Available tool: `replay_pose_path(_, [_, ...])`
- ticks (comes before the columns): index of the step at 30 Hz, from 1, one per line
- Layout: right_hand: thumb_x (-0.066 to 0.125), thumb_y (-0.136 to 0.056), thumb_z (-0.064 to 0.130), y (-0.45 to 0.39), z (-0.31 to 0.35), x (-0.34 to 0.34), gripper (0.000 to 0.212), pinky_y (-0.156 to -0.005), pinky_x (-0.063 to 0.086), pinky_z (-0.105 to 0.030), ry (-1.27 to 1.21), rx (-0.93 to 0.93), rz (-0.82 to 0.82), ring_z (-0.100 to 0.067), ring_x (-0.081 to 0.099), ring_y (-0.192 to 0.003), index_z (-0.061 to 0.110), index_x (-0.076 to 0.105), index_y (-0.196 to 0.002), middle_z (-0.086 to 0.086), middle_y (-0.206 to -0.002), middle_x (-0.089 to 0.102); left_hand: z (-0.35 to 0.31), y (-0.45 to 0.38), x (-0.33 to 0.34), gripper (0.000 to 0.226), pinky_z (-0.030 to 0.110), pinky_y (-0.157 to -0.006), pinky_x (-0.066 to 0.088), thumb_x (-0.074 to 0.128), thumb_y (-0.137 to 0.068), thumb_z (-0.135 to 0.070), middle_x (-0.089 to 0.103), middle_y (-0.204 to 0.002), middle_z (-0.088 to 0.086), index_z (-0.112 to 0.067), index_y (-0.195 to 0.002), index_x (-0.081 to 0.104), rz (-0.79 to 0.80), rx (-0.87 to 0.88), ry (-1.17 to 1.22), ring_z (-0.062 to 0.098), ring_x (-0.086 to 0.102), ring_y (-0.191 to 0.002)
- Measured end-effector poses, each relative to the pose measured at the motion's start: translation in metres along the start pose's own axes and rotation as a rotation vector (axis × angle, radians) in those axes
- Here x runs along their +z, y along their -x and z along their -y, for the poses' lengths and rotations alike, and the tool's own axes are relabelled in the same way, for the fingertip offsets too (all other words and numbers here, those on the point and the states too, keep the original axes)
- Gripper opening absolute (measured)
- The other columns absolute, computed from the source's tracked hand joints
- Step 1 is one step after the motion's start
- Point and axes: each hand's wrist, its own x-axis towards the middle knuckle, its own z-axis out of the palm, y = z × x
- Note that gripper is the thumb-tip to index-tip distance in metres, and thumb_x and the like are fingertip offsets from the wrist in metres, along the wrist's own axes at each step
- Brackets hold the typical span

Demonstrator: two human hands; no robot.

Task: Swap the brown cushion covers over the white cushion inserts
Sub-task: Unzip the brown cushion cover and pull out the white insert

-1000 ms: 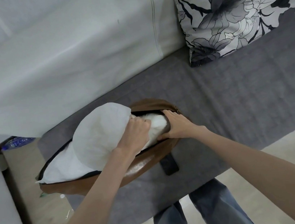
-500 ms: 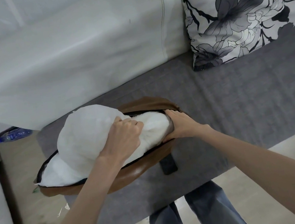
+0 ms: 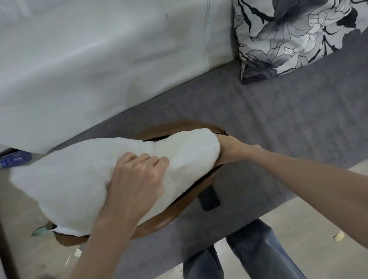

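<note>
Two hands work on one cushion at the front of the grey sofa seat [image 3: 282,125]. One white cushion insert [image 3: 84,177] lies across one brown cushion cover [image 3: 159,221], with most of its body out of the open zip side and its far end, toward 3 o'clock, still between the brown edges. The cover shows as a brown rim under the insert at 6 o'clock and as a brown flap behind it at 12 o'clock. The left hand [image 3: 136,179] sits on top of the insert with fingers curled into the white fabric, gripping it. The right hand [image 3: 231,149] is at the 3 o'clock end of the insert; its fingers close on the brown edge of the cover there, though the fingertips are partly hidden by the insert.

One flower-print cushion [image 3: 302,11], black and white, leans against the sofa back at 1 o'clock, well apart from the hands. One white back cushion [image 3: 86,58] fills the view from 10 to 12 o'clock. One dark flat object [image 3: 209,199] lies on the seat just beside the cover at 5 o'clock. One plastic bottle [image 3: 6,161] lies at 9 o'clock, blurred. Two legs in blue jeans [image 3: 243,263] stand at 6 o'clock.
</note>
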Motion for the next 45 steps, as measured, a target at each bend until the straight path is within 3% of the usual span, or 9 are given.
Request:
replay_pose_path(3, [0.051, -0.095, 0.003, 0.011, -0.001, 0.006, 0.046, -0.093, 0.041, -0.008, 0.136, 0.018, -0.069, -0.032, 0.037, -0.137, -0.005, 0.039, -0.138, -0.021, -0.147, 0.038, 0.008, 0.019, -0.010, 0.032, 0.034, -0.057, 0.042, 0.047, -0.059, 0.008, 0.057, -0.053, 0.001, -0.012, -0.071, 0.068, -0.092, -0.114, 0.050, 0.024, 0.057, -0.051])
replay_pose_path(7, [0.047, -0.098, 0.026, 0.023, 0.014, 0.015, 0.047, -0.114, 0.024, -0.034, 0.114, 0.079, 0.132, -0.029, 0.031, -0.140, 0.008, 0.042, -0.141, -0.012, -0.150, 0.038, 0.029, 0.024, -0.006, 0.028, 0.031, -0.062, 0.039, 0.054, -0.060, 0.009, 0.059, -0.052, 0.002, -0.011, -0.070, 0.070, -0.109, -0.225, 0.031, 0.026, 0.060, -0.051])
replay_pose_path(15, [0.065, -0.087, 0.032, 0.012, 0.052, 0.015, 0.059, -0.100, 0.023, -0.012, -0.186, 0.004, 0.125, -0.016, 0.038, -0.135, 0.012, 0.045, -0.139, 0.005, -0.140, 0.045, 0.061, 0.030, 0.005, 0.024, 0.029, -0.067, 0.039, 0.046, -0.070, -0.002, 0.064, -0.061, 0.004, -0.009, -0.072, 0.069, -0.241, -0.449, 0.120, 0.028, 0.061, -0.060])
replay_pose_path(20, [0.063, -0.086, 0.010, 0.009, 0.092, 0.006, 0.018, -0.071, 0.044, -0.023, -0.439, -0.151, -0.440, -0.017, 0.061, -0.087, 0.016, 0.064, -0.103, 0.011, -0.091, 0.065, 0.075, 0.019, -0.005, 0.010, 0.033, -0.080, 0.040, 0.056, -0.078, -0.009, 0.067, -0.073, 0.010, -0.004, -0.081, 0.065, -0.237, -0.518, 0.090, 0.032, 0.063, -0.070])
replay_pose_path(25, [0.061, -0.084, 0.002, 0.015, 0.136, -0.002, 0.059, -0.050, 0.033, -0.006, -0.524, -0.250, -0.722, 0.014, 0.051, -0.052, 0.048, 0.054, -0.048, 0.032, -0.047, 0.052, 0.102, 0.005, -0.025, 0.035, 0.038, -0.092, 0.040, 0.050, -0.088, -0.031, 0.069, -0.099, 0.011, -0.006, -0.110, 0.061, -0.245, -0.621, 0.039, 0.031, 0.064, -0.092])
replay_pose_path(28, [0.061, -0.086, 0.003, 0.015, 0.165, -0.006, 0.035, -0.058, 0.036, -0.008, -0.468, -0.407, -0.793, -0.002, 0.065, -0.066, 0.029, 0.070, -0.065, 0.019, -0.066, 0.066, 0.097, -0.015, -0.018, 0.075, 0.045, -0.112, 0.027, 0.045, -0.088, -0.062, 0.050, -0.141, 0.009, -0.007, -0.139, 0.042, -0.161, -0.492, 0.117, 0.028, 0.044, -0.131])
replay_pose_path(31, [0.055, -0.076, -0.005, 0.010, 0.189, -0.008, 0.013, -0.061, 0.034, -0.015, -0.266, -0.562, -0.837, -0.023, 0.062, -0.070, 0.000, 0.066, -0.071, -0.014, -0.074, 0.068, 0.084, -0.034, 0.004, 0.109, 0.052, -0.111, 0.028, 0.044, -0.072, -0.083, 0.052, -0.139, 0.012, -0.005, -0.147, 0.028, 0.048, -0.580, 0.110, 0.033, 0.046, -0.128])
replay_pose_path(37, [0.051, -0.096, 0.015, -0.006, 0.175, 0.009, 0.026, -0.062, 0.030, -0.032, -0.089, -0.444, -0.691, -0.033, 0.057, -0.077, 0.000, 0.063, -0.079, -0.015, -0.077, 0.063, 0.088, -0.041, 0.041, 0.046, 0.035, -0.088, 0.039, 0.060, -0.081, -0.042, 0.069, -0.103, 0.002, -0.016, -0.119, 0.059, 0.077, -0.646, 0.134, 0.023, 0.057, -0.098])
replay_pose_path(45, [0.049, -0.087, 0.045, -0.013, 0.117, 0.051, 0.063, -0.098, 0.038, -0.038, 0.114, -0.181, -0.560, -0.026, 0.053, -0.117, 0.009, 0.035, -0.137, -0.008, -0.132, 0.051, 0.074, -0.039, 0.054, 0.030, 0.026, -0.060, 0.031, 0.055, -0.078, -0.008, 0.065, -0.079, 0.002, -0.015, -0.106, 0.064, -0.161, -0.744, 0.273, 0.022, 0.059, -0.075])
